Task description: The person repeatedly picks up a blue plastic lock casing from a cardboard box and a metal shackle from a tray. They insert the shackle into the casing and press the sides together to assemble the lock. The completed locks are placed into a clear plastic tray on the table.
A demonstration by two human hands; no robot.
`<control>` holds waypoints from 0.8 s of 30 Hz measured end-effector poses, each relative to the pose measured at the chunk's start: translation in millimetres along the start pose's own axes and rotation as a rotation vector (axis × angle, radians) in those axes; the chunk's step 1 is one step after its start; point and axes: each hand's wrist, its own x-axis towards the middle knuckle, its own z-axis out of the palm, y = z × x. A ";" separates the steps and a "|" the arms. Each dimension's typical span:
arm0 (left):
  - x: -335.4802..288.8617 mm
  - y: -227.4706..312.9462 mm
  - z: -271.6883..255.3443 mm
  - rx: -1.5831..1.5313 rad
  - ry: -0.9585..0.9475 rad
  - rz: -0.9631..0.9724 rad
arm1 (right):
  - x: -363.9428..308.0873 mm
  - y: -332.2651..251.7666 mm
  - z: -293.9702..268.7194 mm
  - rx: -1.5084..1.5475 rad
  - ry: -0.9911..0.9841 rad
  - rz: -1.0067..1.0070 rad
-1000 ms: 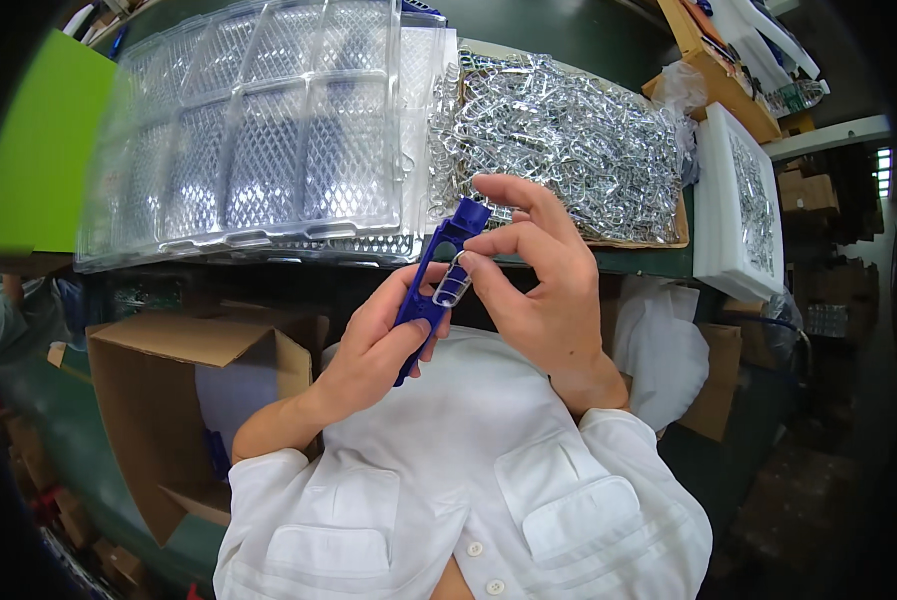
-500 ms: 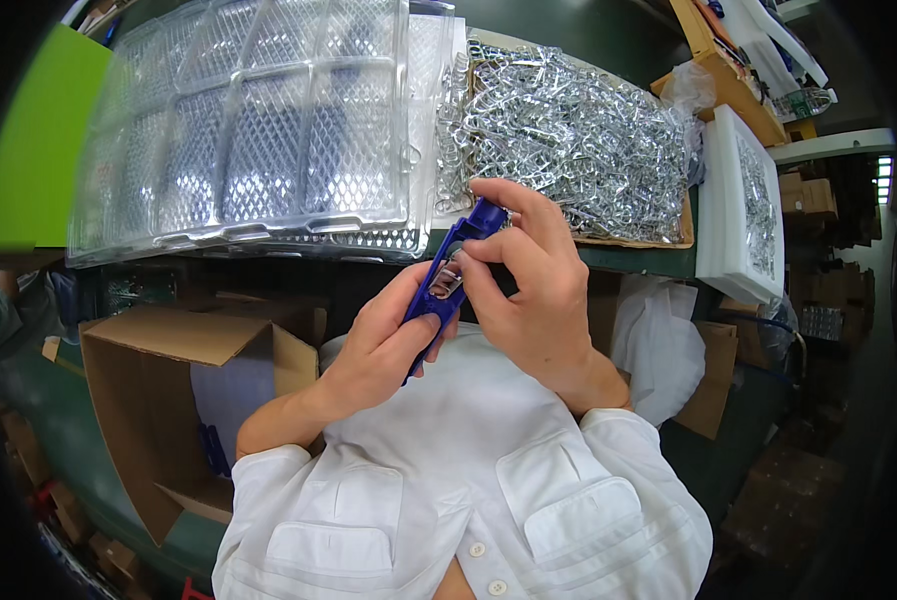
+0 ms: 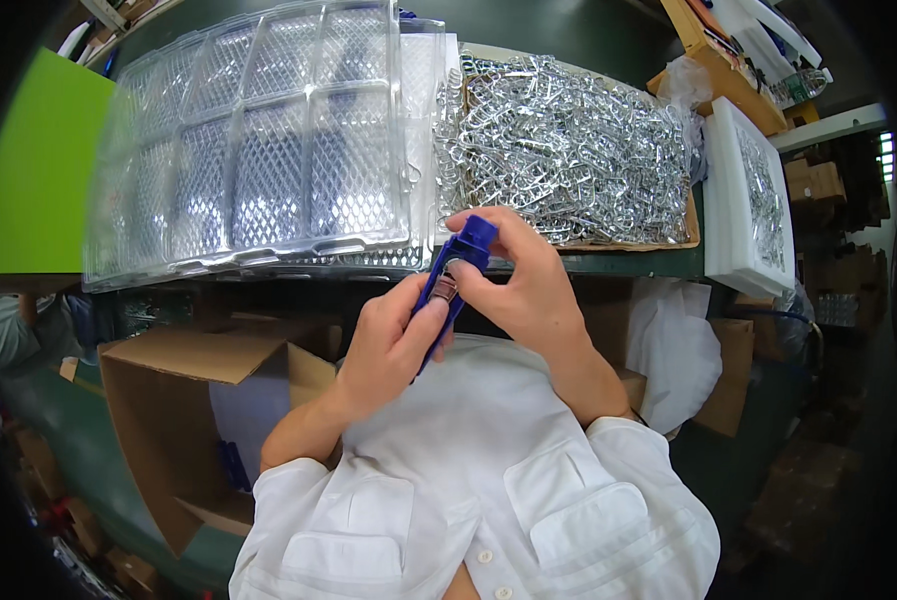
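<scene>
A long, narrow blue plastic part [image 3: 478, 233] is held at a slant in front of my chest. My left hand [image 3: 380, 335] is closed round its lower half, the thumb lying along it beside a small shiny bent-wire metal piece [image 3: 444, 288] set in the part's channel. My right hand [image 3: 533, 290] grips the upper half, thumb pressed into the channel above the metal piece and fingers behind the far end. My right thumb covers some of the channel, so how the metal piece is seated there cannot be made out.
Beyond my hands, a shallow cardboard box holds a heap of bent-wire metal pieces [image 3: 578, 140]. Stacked clear plastic trays [image 3: 268, 165] lie left of it, a white foam box [image 3: 723, 200] right. An open cardboard box [image 3: 143, 420] at lower left contains blue parts [image 3: 233, 465].
My right thumb and fingertip were pinched at the channel; the thumb now presses flat into it, fingers wrapped behind. My left thumb has moved up towards the metal piece. The view has shifted slightly.
</scene>
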 end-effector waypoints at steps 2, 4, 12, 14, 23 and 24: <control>3.5 0.5 2.2 -0.008 0.049 -0.076 | 1.1 6.0 3.8 0.030 0.001 -0.020; 8.0 -6.3 3.4 -0.004 0.074 -0.071 | -1.2 4.3 8.4 -0.009 0.006 -0.037; 14.6 -6.1 1.8 0.045 0.084 -0.154 | 0.9 15.4 15.2 0.013 0.036 -0.055; 13.4 0.1 -10.8 0.037 -0.062 -0.231 | -0.3 8.6 6.7 0.112 -0.008 0.009; -13.4 28.3 -25.8 0.652 0.109 0.544 | -13.8 -1.3 -45.6 0.324 -0.318 -0.207; -15.2 29.5 -26.0 0.672 0.135 0.572 | -12.7 -2.0 -48.0 0.239 -0.329 -0.263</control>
